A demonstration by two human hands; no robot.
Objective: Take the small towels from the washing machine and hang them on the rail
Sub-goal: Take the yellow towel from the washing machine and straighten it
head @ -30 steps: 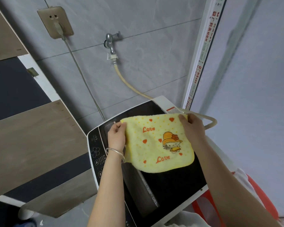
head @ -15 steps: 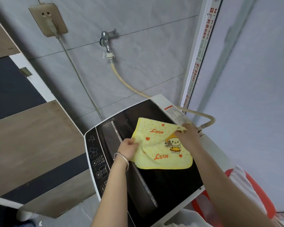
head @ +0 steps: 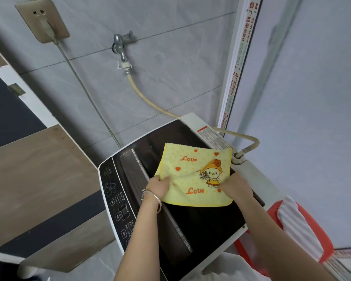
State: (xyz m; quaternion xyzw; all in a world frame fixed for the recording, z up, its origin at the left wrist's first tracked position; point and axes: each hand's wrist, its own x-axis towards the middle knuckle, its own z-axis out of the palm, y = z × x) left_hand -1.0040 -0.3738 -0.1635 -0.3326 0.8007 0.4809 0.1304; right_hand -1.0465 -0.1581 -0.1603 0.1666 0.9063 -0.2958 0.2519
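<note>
A small yellow towel (head: 193, 169) with orange hearts, "Love" lettering and a cartoon figure lies spread over the dark lid of the top-loading washing machine (head: 170, 236). My left hand (head: 158, 186), a silver bangle on its wrist, pinches the towel's left edge. My right hand (head: 236, 187) holds the towel's right side near the cartoon figure. A crease runs across the towel between the two hands. No rail is in view.
The machine's control panel (head: 118, 201) runs along its left side. A tap (head: 122, 47) with a beige hose and a wall socket (head: 43, 21) sit on the grey tiled wall behind. A red basin (head: 320, 250) with a white striped cloth stands at the right. Wooden panels stand at the left.
The towel was held up spread in the air; it has come down onto the machine's lid, and both hands have slid from its top corners to its lower sides.
</note>
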